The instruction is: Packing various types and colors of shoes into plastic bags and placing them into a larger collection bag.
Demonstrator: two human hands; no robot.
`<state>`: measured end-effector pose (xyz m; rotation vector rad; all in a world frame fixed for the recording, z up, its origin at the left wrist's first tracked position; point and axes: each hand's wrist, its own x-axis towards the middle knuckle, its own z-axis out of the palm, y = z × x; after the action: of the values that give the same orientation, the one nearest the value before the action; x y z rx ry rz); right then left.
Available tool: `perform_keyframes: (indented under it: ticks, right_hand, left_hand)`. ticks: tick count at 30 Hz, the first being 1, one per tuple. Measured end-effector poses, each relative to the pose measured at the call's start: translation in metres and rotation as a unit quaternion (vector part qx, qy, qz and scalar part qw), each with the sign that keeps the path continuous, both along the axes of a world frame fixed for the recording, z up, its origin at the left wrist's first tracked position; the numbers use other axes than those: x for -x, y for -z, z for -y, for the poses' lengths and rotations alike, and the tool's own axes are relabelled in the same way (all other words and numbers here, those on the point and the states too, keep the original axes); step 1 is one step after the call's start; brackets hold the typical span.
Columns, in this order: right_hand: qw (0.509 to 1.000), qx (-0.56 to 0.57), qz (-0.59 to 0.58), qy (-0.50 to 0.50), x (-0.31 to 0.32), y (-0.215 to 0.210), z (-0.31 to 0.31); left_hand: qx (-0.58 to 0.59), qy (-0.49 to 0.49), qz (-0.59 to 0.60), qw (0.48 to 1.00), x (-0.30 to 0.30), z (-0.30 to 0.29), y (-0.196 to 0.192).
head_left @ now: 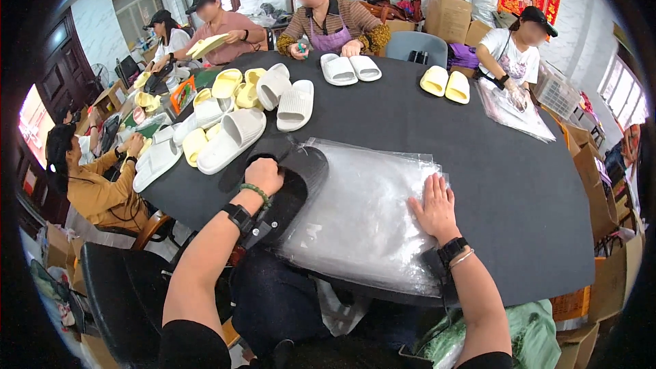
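Under my left hand (263, 176) sits a pair of black slides (287, 181), the fingers curled down over the upper one and gripping it at the near-left edge of the dark round table (519, 184). My right hand (434, 206) lies flat, fingers spread, palm pressing on the stack of clear plastic bags (362, 212) just beside the slides; it holds nothing, only pins the sheets. The toe end of the black pair looks to me already slipped under the top bag's edge, though the glare keeps me from being sure. So I judge the bagging barely begun: this pair is not yet fully inside. Both forearms come up from the lower edge, left elbow bent outward, right arm straighter. Farther out, a heap of white and pale yellow slides (225, 113) waits unbagged at the left, with a white pair (350, 68) and a yellow pair (445, 84) lying across the table near other people working.
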<state>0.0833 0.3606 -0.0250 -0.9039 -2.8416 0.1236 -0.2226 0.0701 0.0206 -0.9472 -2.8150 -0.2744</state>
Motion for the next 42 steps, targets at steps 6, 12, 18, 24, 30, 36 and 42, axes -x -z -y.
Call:
perform_keyframes:
  ticks: [6, 12, 18, 24, 30, 36, 42]
  right_hand:
    - [1.000, 0.006, 0.008, 0.002, -0.001, 0.000, 0.000]
    - [1.000, 0.013, 0.005, 0.011, -0.003, -0.002, 0.002]
    - [1.000, 0.000, 0.005, 0.006, -0.003, 0.004, -0.001]
    - [1.000, 0.012, 0.000, -0.004, 0.006, -0.003, 0.002]
    - [0.999, 0.028, 0.016, 0.016, -0.002, -0.002, 0.000]
    - [0.999, 0.032, 0.038, 0.018, 0.000, -0.011, 0.010]
    - [0.999, 0.020, 0.032, 0.019, 0.003, -0.012, 0.007]
  left_hand:
    - [-0.005, 0.036, -0.012, 0.999, -0.016, -0.007, -0.034]
    - [-0.032, 0.192, -0.014, 0.981, -0.081, -0.037, -0.036]
    - [-0.003, 0.242, 0.028, 0.970, -0.087, -0.040, -0.004]
    - [-0.126, 0.288, -0.010, 0.949, -0.074, -0.022, 0.016]
    - [-0.025, 0.252, 0.063, 0.965, -0.072, -0.028, -0.003]
    - [0.019, 0.151, -0.011, 0.988, -0.003, 0.032, -0.081]
    - [-0.046, -0.050, -0.168, 0.983, 0.164, 0.102, -0.152]
